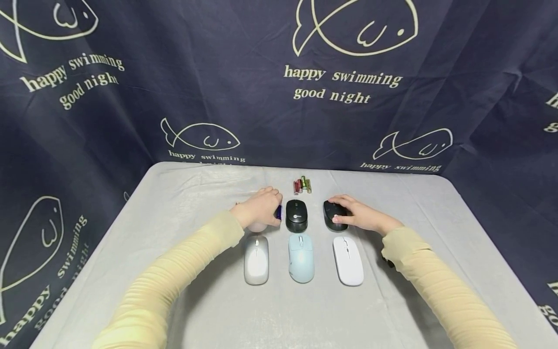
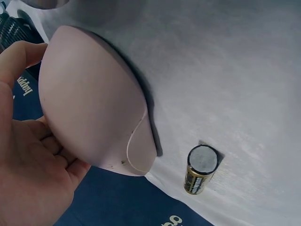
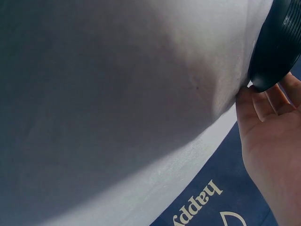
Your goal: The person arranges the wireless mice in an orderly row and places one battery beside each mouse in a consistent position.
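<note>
My left hand is at the pink mouse, which it partly covers in the head view. A small blue battery shows between its thumb and fingers. Beyond the pink mouse in the left wrist view, a gold and black battery stands on end. With thumb on the near side and fingers on the far side, my right hand grips a black mouse. The dark ridged side of that mouse rises above the fingertips in the right wrist view. Between the hands sits another black mouse.
A silver-white mouse, a light blue mouse and a white mouse form the nearer row. Several red and green batteries lie together farther back. A dark blue printed curtain hangs behind the grey-covered table.
</note>
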`<state>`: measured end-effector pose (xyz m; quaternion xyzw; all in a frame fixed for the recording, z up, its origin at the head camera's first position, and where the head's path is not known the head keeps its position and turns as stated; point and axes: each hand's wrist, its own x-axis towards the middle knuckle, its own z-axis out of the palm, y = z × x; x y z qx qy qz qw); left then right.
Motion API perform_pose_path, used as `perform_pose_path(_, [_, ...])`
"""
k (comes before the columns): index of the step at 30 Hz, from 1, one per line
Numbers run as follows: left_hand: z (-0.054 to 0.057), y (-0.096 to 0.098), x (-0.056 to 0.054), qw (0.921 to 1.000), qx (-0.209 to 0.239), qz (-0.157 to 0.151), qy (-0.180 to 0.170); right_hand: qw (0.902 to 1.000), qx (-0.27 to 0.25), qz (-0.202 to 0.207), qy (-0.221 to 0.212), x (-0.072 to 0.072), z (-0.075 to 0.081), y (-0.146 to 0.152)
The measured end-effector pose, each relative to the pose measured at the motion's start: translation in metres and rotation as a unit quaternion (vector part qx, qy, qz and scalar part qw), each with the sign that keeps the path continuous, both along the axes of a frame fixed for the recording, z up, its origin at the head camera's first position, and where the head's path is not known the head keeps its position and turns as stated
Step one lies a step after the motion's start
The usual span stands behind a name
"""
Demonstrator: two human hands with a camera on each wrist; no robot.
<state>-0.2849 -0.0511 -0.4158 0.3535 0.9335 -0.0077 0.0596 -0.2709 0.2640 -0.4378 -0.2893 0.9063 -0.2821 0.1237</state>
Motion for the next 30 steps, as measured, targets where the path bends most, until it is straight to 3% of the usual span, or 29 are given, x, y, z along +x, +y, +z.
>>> perform_pose_path(20, [-0.001, 0.0, 0.001, 0.9998, 0.003, 0.012, -0.013, 1.0, 0.001, -0.004, -0.003, -0.001, 0.0, 0.0])
perform_pose_path(30, [0.009, 0.001, 0.001, 1.0, 0.003, 0.001, 0.008, 1.0, 0.002, -0.003, -0.006, 0.0, 0.001, 0.0])
